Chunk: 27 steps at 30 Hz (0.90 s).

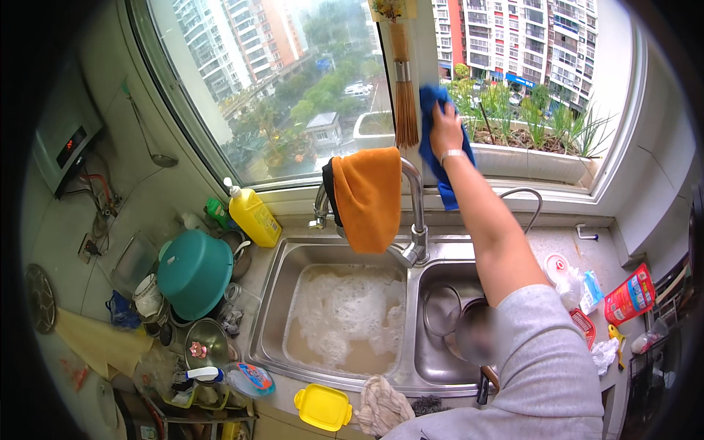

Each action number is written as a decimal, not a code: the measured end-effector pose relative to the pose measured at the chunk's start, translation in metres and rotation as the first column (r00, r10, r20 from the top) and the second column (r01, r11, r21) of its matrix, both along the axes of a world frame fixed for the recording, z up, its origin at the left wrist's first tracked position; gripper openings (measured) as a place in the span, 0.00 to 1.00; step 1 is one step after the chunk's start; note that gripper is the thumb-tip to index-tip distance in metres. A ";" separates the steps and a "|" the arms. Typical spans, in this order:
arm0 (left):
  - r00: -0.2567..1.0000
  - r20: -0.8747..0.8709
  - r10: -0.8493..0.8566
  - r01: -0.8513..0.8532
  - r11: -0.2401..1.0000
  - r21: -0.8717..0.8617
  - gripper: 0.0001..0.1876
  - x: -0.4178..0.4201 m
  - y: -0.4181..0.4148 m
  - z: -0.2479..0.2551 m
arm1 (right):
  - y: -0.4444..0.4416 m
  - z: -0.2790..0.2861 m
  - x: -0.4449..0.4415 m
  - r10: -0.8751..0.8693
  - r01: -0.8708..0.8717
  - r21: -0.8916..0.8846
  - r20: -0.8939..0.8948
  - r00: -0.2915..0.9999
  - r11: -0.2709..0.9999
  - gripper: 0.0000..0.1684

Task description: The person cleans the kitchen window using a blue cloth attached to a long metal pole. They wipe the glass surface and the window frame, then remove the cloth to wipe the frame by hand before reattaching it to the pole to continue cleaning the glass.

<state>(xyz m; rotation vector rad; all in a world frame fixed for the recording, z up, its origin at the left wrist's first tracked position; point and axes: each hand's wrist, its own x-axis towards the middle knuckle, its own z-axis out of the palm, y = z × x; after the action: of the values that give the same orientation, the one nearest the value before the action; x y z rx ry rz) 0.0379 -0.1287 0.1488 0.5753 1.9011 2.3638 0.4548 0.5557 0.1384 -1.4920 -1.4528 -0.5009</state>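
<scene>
My right hand (pixel 446 131) presses a blue cloth (pixel 428 118) to the white window frame, at the edge of the open right part. Its fingers grip the cloth, whose lower end hangs above the sill. A bracelet circles the wrist. My left hand is out of view. Just left of the cloth hangs a brush of thin brown bristles (pixel 406 113). Below, an orange cloth (pixel 367 201) drapes over the curved steel faucet (pixel 419 220). The left sink basin (pixel 278 308) holds cloudy, foamy water (pixel 344 319). In the right basin (pixel 440 374) lie a round strainer (pixel 441 309) and a partly hidden pan.
On the left counter are a teal plastic basin (pixel 195 275), a yellow pump bottle (pixel 254 217) and a spray bottle (pixel 250 379). A yellow lid (pixel 323 407) and a crumpled rag (pixel 383 406) lie in front. At right stands a red pouch (pixel 630 294). Outside is a planter (pixel 528 159).
</scene>
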 end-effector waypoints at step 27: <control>1.000 0.009 -0.016 0.016 1.000 0.009 0.13 0.011 0.005 0.006 | 0.026 0.146 0.008 0.125 -0.110 0.337 -0.022 0.992 0.935 0.24</control>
<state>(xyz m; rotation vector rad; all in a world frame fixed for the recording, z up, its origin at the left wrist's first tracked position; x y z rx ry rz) 0.0493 -0.1241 0.1551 0.5773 1.8763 2.3617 0.4633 0.5819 0.2843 -1.1325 -1.3370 -0.6055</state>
